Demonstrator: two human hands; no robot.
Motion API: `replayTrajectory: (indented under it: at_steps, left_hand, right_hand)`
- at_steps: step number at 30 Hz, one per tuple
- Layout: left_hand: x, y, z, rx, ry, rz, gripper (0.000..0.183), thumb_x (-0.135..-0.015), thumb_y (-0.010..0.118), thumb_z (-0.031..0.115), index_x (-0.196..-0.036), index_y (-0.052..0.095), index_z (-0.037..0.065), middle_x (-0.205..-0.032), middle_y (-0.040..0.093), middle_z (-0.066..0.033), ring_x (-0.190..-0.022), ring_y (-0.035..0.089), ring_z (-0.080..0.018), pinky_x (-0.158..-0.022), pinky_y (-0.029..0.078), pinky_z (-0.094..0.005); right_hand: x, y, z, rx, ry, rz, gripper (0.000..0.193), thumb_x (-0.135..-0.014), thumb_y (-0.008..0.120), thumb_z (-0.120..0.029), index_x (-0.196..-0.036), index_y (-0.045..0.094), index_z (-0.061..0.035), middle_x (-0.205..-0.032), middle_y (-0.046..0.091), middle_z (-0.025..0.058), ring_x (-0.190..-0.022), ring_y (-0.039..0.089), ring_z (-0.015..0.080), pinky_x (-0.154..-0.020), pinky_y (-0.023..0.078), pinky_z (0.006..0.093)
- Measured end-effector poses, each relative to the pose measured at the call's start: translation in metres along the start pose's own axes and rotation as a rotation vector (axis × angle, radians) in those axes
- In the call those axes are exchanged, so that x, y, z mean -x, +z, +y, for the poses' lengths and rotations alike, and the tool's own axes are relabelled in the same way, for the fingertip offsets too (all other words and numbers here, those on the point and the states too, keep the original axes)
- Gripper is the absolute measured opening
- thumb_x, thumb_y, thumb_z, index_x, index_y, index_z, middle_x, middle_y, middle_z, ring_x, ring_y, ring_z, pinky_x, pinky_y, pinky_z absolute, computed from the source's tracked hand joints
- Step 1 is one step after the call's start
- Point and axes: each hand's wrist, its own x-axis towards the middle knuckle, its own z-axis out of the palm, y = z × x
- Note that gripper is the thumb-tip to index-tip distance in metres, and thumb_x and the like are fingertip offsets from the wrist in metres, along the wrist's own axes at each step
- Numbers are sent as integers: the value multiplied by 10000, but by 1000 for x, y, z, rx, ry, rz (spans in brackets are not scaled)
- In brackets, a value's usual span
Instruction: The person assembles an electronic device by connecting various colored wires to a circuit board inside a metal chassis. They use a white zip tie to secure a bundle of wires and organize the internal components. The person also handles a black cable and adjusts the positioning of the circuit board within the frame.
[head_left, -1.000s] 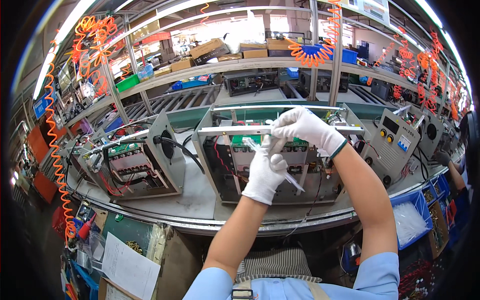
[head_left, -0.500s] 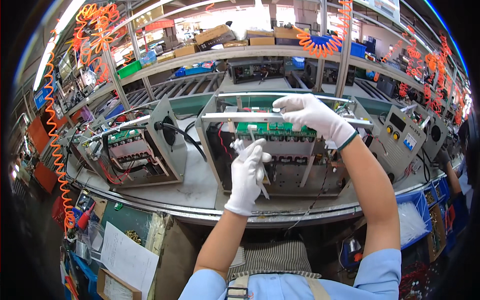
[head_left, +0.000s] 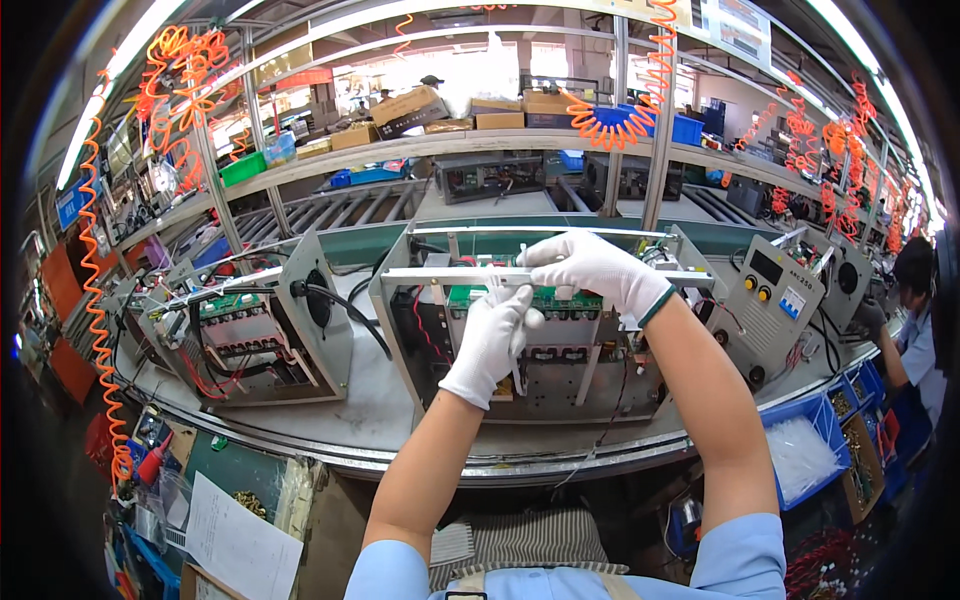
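An open-frame electrical unit point(head_left: 640, 395) with a green circuit board point(head_left: 462, 297) inside stands on the bench before me. A metal bar point(head_left: 430, 274) runs across its front top. My left hand point(head_left: 488, 345), in a white knitted glove, is closed on a few white cable ties point(head_left: 519, 380), whose ends stick out below the fingers and up by the bar. My right hand point(head_left: 605, 275), also gloved, reaches over the bar from the right. Its thumb and fingers pinch together at the bar, by a small white piece; the fingers hide what exactly is gripped.
A similar open unit point(head_left: 250, 345) stands to the left, and a grey-panelled one point(head_left: 775, 290) to the right. Blue bins point(head_left: 760, 425) with white strips lie at lower right, near a co-worker point(head_left: 915, 320). Papers point(head_left: 240, 535) rest at lower left. Orange coiled hoses point(head_left: 610, 125) hang above.
My left hand has risen to the bar, bringing the cable ties close to my right fingers. My right hand has come down slightly onto the bar. The whole view has shifted a little.
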Motion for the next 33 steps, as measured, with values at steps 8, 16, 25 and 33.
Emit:
replayTrajectory:
  at_steps: [8, 16, 25, 33]
  left_hand:
    - [8, -3, -17, -1343, 682, 499, 231, -896, 635, 229, -1010, 668, 31, -757, 691, -133, -669, 678, -283, -628, 521, -372]
    - [6, -3, -19, -1368, 671, 462, 183, -912, 573, 216, -987, 655, 71, -746, 658, -182, -684, 659, -350, -605, 508, -421]
    - [-2, -11, -23, -714, 587, 462, 147, -936, 582, 170, -929, 638, 34, -616, 582, -26, -519, 533, -57, -468, 410, -240]
    - [-1, -25, -25, -1231, 1071, 449, 186, -810, 651, 132, -989, 647, 84, -787, 654, -112, -674, 651, -286, -609, 520, -370]
  right_hand:
    - [-5, 8, -1, -4, -45, 23, 262, -869, 640, -40, -1124, 650, 20, -886, 648, 23, -648, 502, 66, -586, 439, 223]
    - [-1, 6, -3, 39, -21, 12, 359, -878, 654, -90, -1216, 602, 18, -1012, 656, 36, -734, 531, 73, -640, 467, 227]
    - [-6, 9, -11, 118, 65, 76, 415, -867, 690, -153, -1235, 603, 17, -973, 657, 45, -748, 547, 70, -642, 471, 220]
    - [-16, 10, -13, 185, 52, -53, 356, -886, 677, -127, -1217, 635, -2, -926, 695, 41, -809, 594, 75, -693, 502, 231]
